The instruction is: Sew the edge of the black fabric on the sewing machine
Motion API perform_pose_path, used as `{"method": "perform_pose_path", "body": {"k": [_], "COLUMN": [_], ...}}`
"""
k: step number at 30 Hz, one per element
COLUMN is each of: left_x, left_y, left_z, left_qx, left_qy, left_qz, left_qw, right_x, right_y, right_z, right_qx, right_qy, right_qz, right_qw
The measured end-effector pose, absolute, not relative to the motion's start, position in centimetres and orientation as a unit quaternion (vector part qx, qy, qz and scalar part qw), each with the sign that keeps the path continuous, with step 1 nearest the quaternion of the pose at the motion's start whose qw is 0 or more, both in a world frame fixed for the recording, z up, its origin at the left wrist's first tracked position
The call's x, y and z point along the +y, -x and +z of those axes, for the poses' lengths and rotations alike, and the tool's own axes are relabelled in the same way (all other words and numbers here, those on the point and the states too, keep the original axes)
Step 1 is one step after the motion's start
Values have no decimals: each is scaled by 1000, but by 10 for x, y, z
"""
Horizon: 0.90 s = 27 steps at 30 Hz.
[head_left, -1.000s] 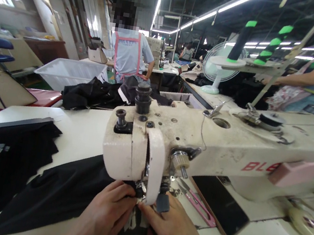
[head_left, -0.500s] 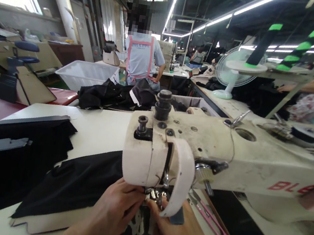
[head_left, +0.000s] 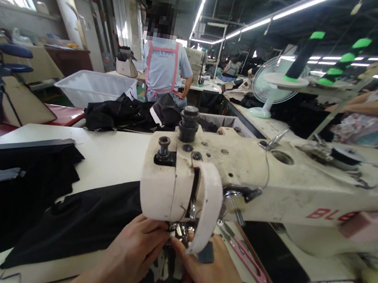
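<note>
Under the head of a cream sewing machine (head_left: 167, 186), both my hands meet at the metal presser foot (head_left: 181, 231). My left hand (head_left: 136, 248) has its fingers pressed together on the left of the foot, at the edge of black fabric (head_left: 88, 221) with a beige layer below. From the right, my right hand (head_left: 210, 275) reaches in with a fingertip close to the foot; its other fingers are curled beneath. What my fingertips pinch is too small and hidden to name. Below the foot shows a dark, worn machine plate (head_left: 165, 273).
Pink-handled snips (head_left: 248, 262) and a black phone (head_left: 276, 257) lie right of my right hand. More black pieces (head_left: 2, 192) are stacked at the left. Beyond the machine are dark fabric (head_left: 124, 114), a white bin (head_left: 98, 90), a fan (head_left: 274, 85) and a person (head_left: 165, 67).
The view has turned slightly to the right, so the machine and table appear shifted left. My hands stay at the presser foot with nearly the same finger positions.
</note>
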<state>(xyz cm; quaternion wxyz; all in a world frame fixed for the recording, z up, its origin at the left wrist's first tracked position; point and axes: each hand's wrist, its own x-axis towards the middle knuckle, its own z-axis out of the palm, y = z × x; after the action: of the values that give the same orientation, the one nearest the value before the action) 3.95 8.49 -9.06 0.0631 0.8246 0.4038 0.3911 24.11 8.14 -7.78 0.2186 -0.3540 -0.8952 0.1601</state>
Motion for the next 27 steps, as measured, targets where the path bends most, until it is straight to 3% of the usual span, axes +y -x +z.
{"method": "perform_pose_path", "body": {"k": [8, 27], "left_x": [86, 109], "left_y": [-36, -32], "left_z": [-91, -108], "left_qx": [422, 462], "left_qy": [-807, -780], "left_qz": [397, 417], "left_qw": [111, 65], "right_x": [81, 77], "right_y": [-237, -237], "right_z": [-78, -82], "right_qx": [-898, -890], "right_qy": [363, 358], "right_qz": [124, 112], "right_qw": [215, 258]}}
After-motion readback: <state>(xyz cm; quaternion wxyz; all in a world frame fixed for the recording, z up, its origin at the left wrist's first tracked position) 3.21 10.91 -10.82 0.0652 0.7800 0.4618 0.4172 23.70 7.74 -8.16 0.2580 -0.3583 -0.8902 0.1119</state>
